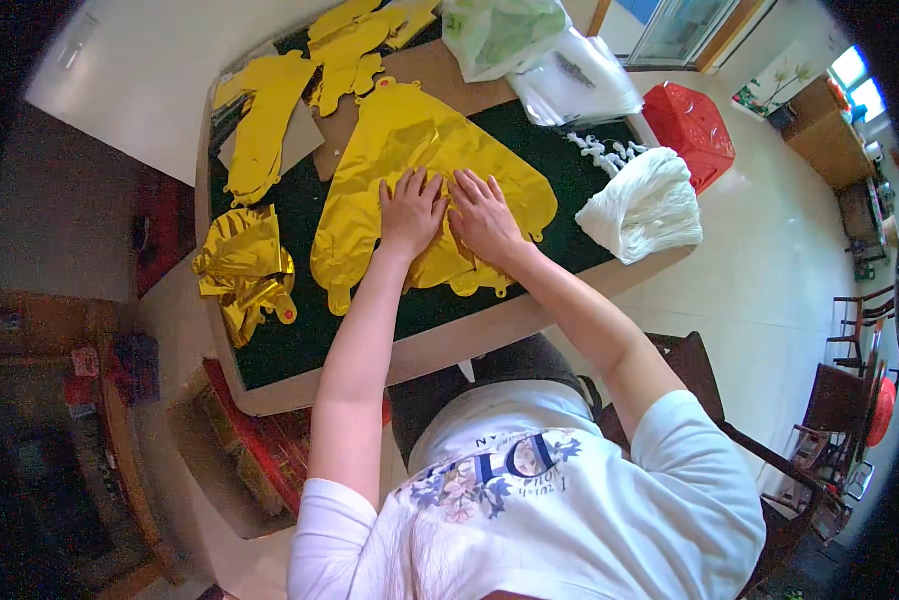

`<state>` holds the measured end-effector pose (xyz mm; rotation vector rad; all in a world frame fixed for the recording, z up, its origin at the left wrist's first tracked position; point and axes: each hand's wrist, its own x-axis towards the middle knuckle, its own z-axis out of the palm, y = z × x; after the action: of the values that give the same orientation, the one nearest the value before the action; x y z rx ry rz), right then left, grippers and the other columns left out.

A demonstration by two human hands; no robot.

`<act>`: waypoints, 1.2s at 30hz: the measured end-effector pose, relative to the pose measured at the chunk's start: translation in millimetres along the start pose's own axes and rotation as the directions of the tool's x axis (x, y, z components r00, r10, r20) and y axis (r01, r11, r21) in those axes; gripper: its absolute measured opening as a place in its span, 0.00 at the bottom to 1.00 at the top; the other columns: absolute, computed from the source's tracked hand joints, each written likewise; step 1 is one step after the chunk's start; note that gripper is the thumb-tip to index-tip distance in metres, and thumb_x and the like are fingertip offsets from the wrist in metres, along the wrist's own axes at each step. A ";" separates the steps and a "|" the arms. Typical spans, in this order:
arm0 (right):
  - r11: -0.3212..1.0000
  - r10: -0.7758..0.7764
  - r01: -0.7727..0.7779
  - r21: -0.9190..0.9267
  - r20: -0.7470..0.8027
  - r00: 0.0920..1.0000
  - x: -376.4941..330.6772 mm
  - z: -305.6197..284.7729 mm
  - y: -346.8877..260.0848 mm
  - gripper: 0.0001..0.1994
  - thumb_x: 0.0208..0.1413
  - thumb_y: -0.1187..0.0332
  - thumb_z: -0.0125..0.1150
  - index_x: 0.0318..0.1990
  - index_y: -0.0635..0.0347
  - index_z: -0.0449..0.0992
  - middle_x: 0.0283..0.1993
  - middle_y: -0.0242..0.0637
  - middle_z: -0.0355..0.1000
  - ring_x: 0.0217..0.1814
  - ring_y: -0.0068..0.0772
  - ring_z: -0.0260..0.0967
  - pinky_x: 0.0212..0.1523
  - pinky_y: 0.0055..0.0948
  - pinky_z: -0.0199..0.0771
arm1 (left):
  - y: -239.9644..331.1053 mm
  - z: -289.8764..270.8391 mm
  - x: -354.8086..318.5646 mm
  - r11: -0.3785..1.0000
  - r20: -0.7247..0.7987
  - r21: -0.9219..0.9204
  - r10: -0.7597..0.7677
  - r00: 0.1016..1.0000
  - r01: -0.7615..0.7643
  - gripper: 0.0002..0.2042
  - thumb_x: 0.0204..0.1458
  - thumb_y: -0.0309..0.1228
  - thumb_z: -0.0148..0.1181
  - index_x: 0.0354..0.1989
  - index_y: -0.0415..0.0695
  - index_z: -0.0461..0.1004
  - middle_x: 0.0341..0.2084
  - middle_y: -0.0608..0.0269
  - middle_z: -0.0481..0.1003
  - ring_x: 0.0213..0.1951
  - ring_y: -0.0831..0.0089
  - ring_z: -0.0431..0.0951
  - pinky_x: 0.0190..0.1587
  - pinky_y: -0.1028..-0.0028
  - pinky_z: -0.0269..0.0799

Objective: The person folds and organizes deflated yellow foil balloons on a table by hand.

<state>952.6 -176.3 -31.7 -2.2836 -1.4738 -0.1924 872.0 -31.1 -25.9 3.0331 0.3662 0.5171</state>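
In the head view, looking down on a large gold foil [409, 140], roughly triangular, spread over the middle of the dark green table [299, 355]. Pointing with its narrow end away from the body and a little to the left, onto brown cardboard [459, 85]. Widening toward the body, with rounded corners out to the left and right and small tabs along the near edge. Running, along its long axis, from far and slightly left to near and slightly right. Creased in places around the hands.

Resting on the foil's middle with the left hand [411, 215], palm down, fingers slightly spread and aimed away from the body. Resting just beside it with the right hand [484, 220], also palm down, fingers parted and angled to the left. Cannot tell how the thumbs press.

Flanked on the left by crumpled foil [244, 265], and farther off by flat foils [264, 120]. Bordered beyond by a clear bag [499, 35] and clear sleeves [579, 85], and on the right by a white bundle [644, 210] with twisted strands.
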 end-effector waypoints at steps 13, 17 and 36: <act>0.991 -0.001 0.018 0.133 -0.124 0.992 -6.9 -28.8 -8.4 0.17 0.52 0.71 0.51 0.51 0.56 0.70 0.61 0.41 0.60 0.67 0.41 0.51 0.65 0.47 0.48 | 0.7 -3.0 -6.0 0.997 -0.011 -0.066 -0.049 0.999 0.048 0.20 0.54 0.43 0.49 0.55 0.54 0.66 0.57 0.60 0.63 0.59 0.61 0.60 0.58 0.47 0.51; 0.997 -0.068 0.068 0.020 -0.007 0.998 -26.1 -25.2 -5.8 0.15 0.52 0.71 0.52 0.49 0.57 0.72 0.58 0.37 0.63 0.65 0.37 0.54 0.65 0.46 0.48 | 1.4 -4.1 -3.7 0.994 0.008 -0.092 -0.054 0.999 0.054 0.20 0.54 0.44 0.48 0.55 0.53 0.66 0.56 0.59 0.64 0.59 0.60 0.61 0.58 0.47 0.51; 0.987 -0.161 0.160 0.027 0.050 0.986 -61.7 -47.8 -9.3 0.17 0.51 0.70 0.55 0.50 0.52 0.72 0.58 0.37 0.64 0.65 0.37 0.54 0.64 0.48 0.48 | -2.6 -5.2 -3.8 0.996 0.031 -0.085 -0.024 0.999 0.026 0.25 0.50 0.51 0.53 0.55 0.55 0.66 0.56 0.58 0.63 0.60 0.59 0.60 0.58 0.50 0.52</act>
<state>922.7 -244.5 -6.5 -2.1669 -1.6791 -0.1633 866.2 -29.5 -22.4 2.9465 0.3701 0.4728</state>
